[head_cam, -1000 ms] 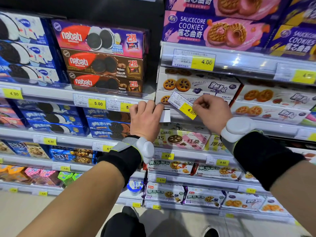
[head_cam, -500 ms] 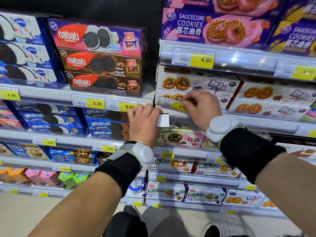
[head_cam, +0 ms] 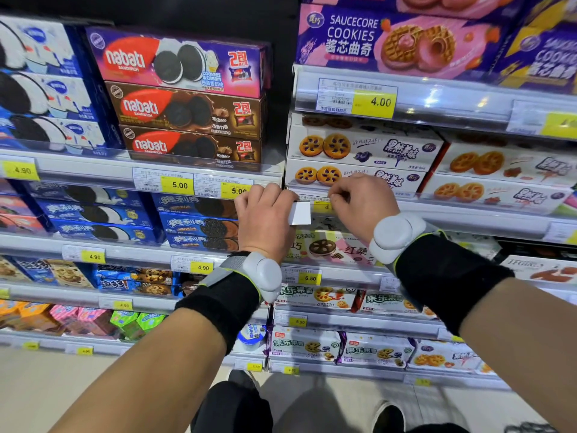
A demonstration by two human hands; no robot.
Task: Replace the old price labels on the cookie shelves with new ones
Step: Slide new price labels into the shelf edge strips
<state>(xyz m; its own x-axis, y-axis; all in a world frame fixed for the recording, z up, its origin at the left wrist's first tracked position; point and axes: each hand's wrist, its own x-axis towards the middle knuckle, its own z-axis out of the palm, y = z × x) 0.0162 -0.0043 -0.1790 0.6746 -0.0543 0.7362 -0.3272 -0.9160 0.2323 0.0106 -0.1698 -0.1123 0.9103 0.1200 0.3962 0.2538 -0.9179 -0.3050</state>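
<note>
Both forearms are bare from the elbow down to black fabric wrist wraps edged with thin yellow-green piping. A rounded pale-grey plastic pod sits on the back of each wrist, just behind the left hand [head_cam: 265, 220] and the right hand [head_cam: 363, 203]. Below, dark trousers and what look like black shoes show.

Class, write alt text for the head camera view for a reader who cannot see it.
Two hands work at a supermarket shelf rail below cookie boxes: the right hand presses a yellow price label into the rail, while the left hand holds a white slip beside it. Other yellow tags read 5.00 and 4.00.
</note>
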